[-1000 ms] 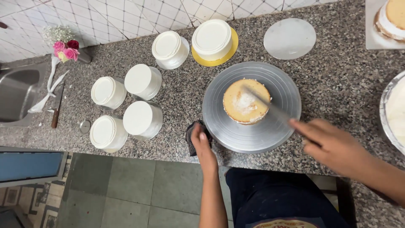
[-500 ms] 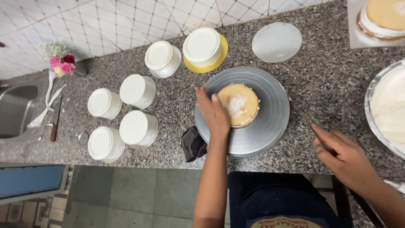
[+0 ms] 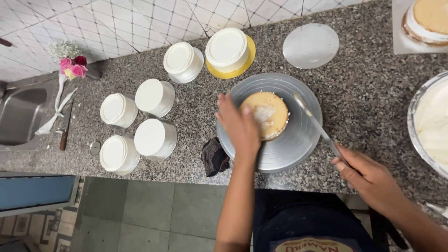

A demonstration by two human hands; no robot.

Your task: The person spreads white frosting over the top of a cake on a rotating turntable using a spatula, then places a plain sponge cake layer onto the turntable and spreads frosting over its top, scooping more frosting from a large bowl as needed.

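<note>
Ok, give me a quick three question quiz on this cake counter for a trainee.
1. True or false: the left hand rests at the edge of the cake layer on the turntable.
2. What does the right hand hold? A) spatula B) whisk C) piping bag
3. How many small white frosted cakes stand left of the turntable?

Key: 1 true; 2 A; 3 six, counting the one on the yellow board.

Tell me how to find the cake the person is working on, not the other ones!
Look at the grey speckled counter, then the big round metal turntable near its front edge. The small golden sponge layer sits on it, touched by the left hand. Unlike the white frosted cakes further left, it is bare yellow with a dab of white cream.
</note>
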